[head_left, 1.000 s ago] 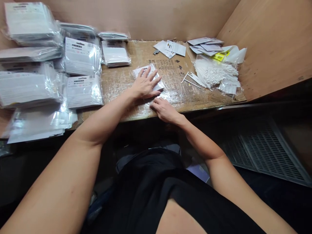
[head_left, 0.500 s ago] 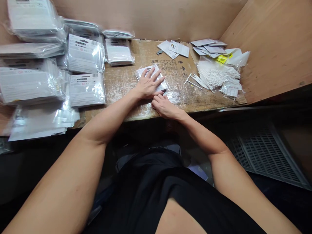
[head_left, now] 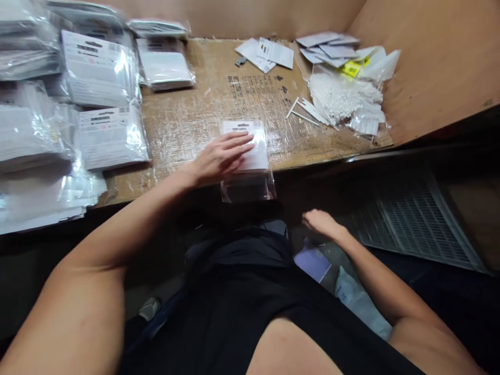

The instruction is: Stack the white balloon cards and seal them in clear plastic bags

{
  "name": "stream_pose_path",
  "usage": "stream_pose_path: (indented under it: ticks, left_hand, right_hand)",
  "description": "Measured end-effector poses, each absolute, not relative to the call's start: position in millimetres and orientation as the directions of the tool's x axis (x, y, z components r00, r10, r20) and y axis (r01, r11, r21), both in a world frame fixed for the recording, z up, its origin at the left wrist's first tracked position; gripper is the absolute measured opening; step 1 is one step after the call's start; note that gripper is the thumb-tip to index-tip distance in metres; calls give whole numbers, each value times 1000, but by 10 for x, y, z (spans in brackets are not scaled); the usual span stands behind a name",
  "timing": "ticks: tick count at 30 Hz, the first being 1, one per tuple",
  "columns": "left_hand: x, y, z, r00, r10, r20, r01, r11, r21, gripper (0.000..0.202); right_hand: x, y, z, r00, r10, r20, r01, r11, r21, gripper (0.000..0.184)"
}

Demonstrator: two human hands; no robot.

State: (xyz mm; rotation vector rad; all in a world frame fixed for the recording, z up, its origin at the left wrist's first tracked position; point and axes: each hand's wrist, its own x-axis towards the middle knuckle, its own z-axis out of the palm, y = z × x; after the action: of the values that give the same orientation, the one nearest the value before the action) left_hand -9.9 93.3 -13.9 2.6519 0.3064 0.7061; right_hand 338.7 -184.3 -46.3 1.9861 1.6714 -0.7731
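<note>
My left hand (head_left: pixel 219 157) lies flat with fingers stretched out on a white card inside a clear plastic bag (head_left: pixel 247 156) at the table's front edge. The bag's open end hangs over the edge. My right hand (head_left: pixel 321 222) is below the table edge, off the bag, near a purple item (head_left: pixel 311 263) by my lap. Its fingers are partly hidden and blurred.
Stacks of bagged white cards (head_left: pixel 102 107) fill the left of the cardboard-covered table (head_left: pixel 183 122). Loose cards (head_left: pixel 267 52) lie at the back. A heap of white sticks (head_left: pixel 339 99) and small bags sits at the right by the wooden side wall (head_left: pixel 437 62).
The bagged card has slid toward the front edge under my left hand. My right hand has left the table and dropped below the edge to the right.
</note>
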Motion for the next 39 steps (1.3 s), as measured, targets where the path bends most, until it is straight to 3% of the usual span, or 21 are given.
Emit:
stream_pose_path:
  ticks: [3, 5, 6, 8, 11, 13, 15, 18, 21, 23, 26, 29, 32, 35, 37, 39]
  left_hand:
    - [-502, 661, -142, 865, 300, 402, 151, -920, 362, 70]
    - [-682, 489, -187, 904, 309, 296, 225, -932, 285, 79]
    - [-724, 416, -229, 910, 318, 267, 254, -935, 247, 78]
    - [-716, 318, -340, 900, 334, 280, 285, -937, 200, 69]
    - [-591, 282, -484, 857, 325, 400, 260, -943, 209, 46]
    - [-504, 282, -511, 797, 366, 481, 265, -927, 267, 31]
    - [-424, 270, -486, 687, 489, 538, 318, -867, 383, 26]
    - [-291, 250, -409, 431, 735, 524, 436, -678, 592, 45]
    - [-148, 288, -353, 251, 867, 431, 545, -494, 677, 58]
    - [-75, 344, -335, 211, 907, 365, 605, -414, 681, 59]
    - [-9, 419, -313, 184, 950, 252, 675, -308, 670, 58]
    - [22, 448, -267, 161, 970, 183, 722, -242, 648, 57]
    - [27, 438, -215, 139, 981, 135, 692, -194, 696, 57]
    - [5, 398, -190, 106, 993, 59, 574, -110, 812, 55]
    - [-9, 349, -185, 88, 995, -42, 417, 2, 909, 53]
    - [-5, 293, -174, 96, 983, -159, 154, 143, 978, 51]
  right_hand:
    - [3400, -1479, -347, -79, 975, -210, 996, 66, -67, 37]
    - [3308, -1183, -303, -287, 951, 113, 953, 296, -68, 45]
    - [3242, -1037, -305, -373, 905, 203, 915, 395, -79, 48]
    - [3100, -776, -356, -502, 812, 299, 823, 554, -123, 49]
    - [2936, -514, -478, -592, 710, 382, 692, 691, -211, 35]
    - [2866, -445, -521, -573, 696, 434, 647, 708, -281, 26]
    - [2790, -436, -502, -455, 755, 473, 659, 643, -391, 28]
    - [2605, -438, -377, -134, 893, 430, 684, 397, -611, 43]
    - [2367, -363, -214, 166, 945, 281, 687, 94, -721, 50]
    - [2229, -272, -129, 304, 932, 196, 729, -96, -677, 47]
    - [2096, -137, -69, 394, 911, 122, 811, -282, -512, 41]
    - [2042, -61, -69, 379, 923, 67, 858, -324, -398, 41]
    - [2060, -42, -82, 362, 928, 94, 864, -296, -407, 44]
    - [2145, -38, -76, 387, 908, 160, 824, -263, -502, 52]
    - [2201, -37, -62, 389, 917, 86, 746, -259, -613, 61]
    - [2211, -44, -51, 314, 948, -59, 586, -242, -773, 68]
